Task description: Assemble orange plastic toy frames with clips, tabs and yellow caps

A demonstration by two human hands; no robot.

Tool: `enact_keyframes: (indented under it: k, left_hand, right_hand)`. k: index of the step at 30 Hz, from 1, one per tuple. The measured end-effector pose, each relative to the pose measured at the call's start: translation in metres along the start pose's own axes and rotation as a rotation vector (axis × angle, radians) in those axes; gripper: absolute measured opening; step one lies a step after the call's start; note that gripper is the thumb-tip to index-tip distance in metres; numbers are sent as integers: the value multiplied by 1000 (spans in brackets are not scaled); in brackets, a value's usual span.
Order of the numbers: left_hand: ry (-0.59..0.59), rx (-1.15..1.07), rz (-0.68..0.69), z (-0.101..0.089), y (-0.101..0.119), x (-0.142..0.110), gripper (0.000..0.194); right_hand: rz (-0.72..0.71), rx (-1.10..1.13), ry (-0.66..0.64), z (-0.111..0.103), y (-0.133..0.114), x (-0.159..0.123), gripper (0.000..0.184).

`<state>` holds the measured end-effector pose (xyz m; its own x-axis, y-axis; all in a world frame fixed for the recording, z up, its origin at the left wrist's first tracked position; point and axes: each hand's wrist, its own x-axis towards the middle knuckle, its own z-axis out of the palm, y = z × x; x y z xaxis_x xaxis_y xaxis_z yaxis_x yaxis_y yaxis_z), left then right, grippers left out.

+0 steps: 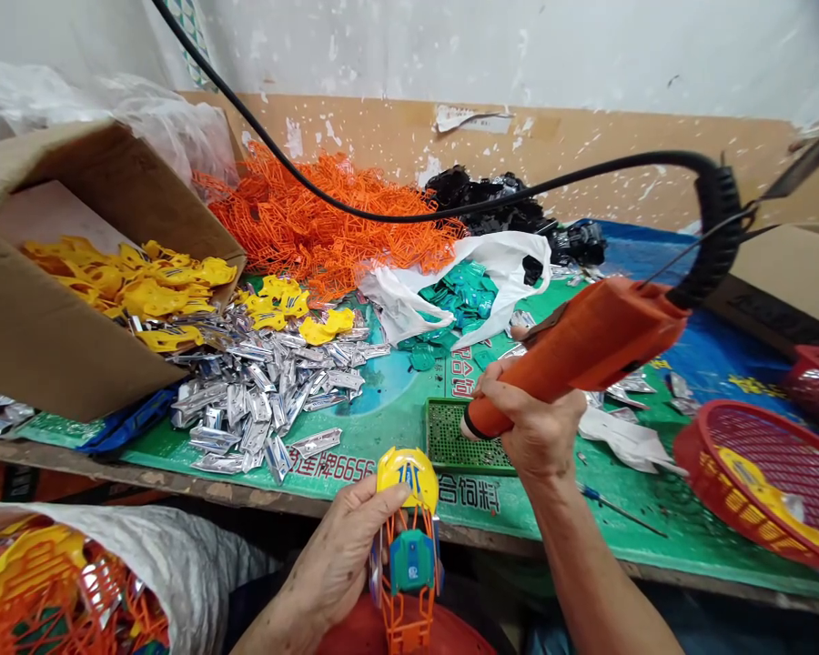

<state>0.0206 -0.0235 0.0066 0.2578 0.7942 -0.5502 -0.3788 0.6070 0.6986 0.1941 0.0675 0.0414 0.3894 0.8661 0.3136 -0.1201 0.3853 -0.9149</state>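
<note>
My left hand grips a partly built toy vehicle by its side, with the thumb on its yellow front piece. An orange frame and a green block make up its nearer half. In my right hand is an orange electric screwdriver, fingers wrapped round its lower body. Its pale tip points down and left, over a small green tray of tiny dark pieces, perhaps screws. I cannot tell whether the tip touches them. A black cable runs from the screwdriver's top end, arching across the view to the upper left.
Silver parts lie heaped beside a cardboard box of yellow pieces. Behind are orange frames, black parts and a white bag of green pieces. Rightward lie a thin screwdriver and red basket. A full sack stands lower left.
</note>
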Motion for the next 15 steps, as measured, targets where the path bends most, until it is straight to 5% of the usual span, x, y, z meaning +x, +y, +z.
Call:
enact_keyframes:
  k: [15]
  left_hand:
    - [32, 53, -16, -4, -4, 0, 43]
  right_hand:
    - [28, 31, 42, 5, -3, 1, 23]
